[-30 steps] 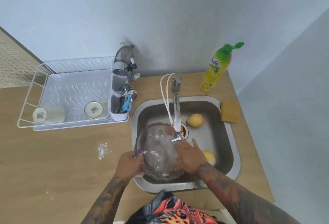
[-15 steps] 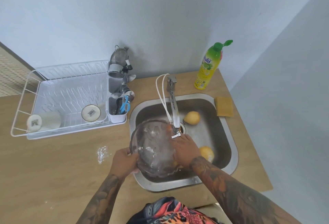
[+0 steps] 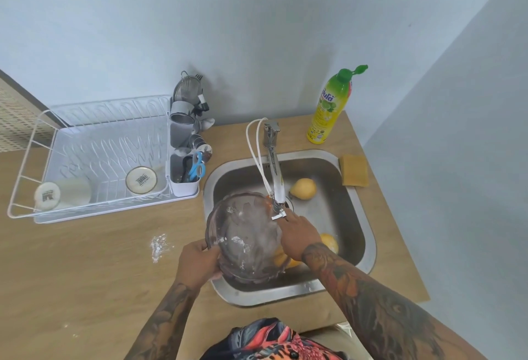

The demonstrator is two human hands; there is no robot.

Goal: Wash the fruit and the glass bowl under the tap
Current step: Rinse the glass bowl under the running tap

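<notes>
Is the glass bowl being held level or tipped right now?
Tipped. The glass bowl faces up toward the camera, its rim gripped by the left hand over the sink while the right hand works inside.

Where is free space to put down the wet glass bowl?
Bare counter lies below the dish rack, left of the sink, past the white smear. The rack's middle is free. The sink holds fruit; the right counter strip carries the sponge.

You have one view only, from the camera on your head. It looks forward and steeply down, wide-angled, close over the sink (image 3: 368, 234) and counter (image 3: 85, 268), with the wall (image 3: 228, 30) behind and your forearms entering from below.
</notes>
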